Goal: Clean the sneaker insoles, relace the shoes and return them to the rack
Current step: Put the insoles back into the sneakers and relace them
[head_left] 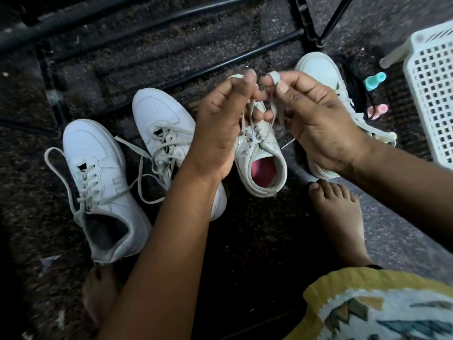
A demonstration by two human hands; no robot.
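Note:
A small white sneaker with a pink insole [261, 168] stands on the dark floor in front of me. My left hand [220, 123] and my right hand [313, 119] are raised just above it, each pinching one end of its grey lace [252, 133]; the lace is looped over my right index fingertip. Its partner, a white sneaker [318, 67], lies behind my right hand, mostly hidden. Two larger white sneakers, one at far left [98, 173] and one beside it [159, 119], lie to the left with loose laces.
The black metal shoe rack [171, 52] stands at the back. A white perforated plastic basket [434, 89] is at the right edge, with a teal item [375, 81] and a pink one [378, 110] near it. My bare feet [340, 217] rest on the floor.

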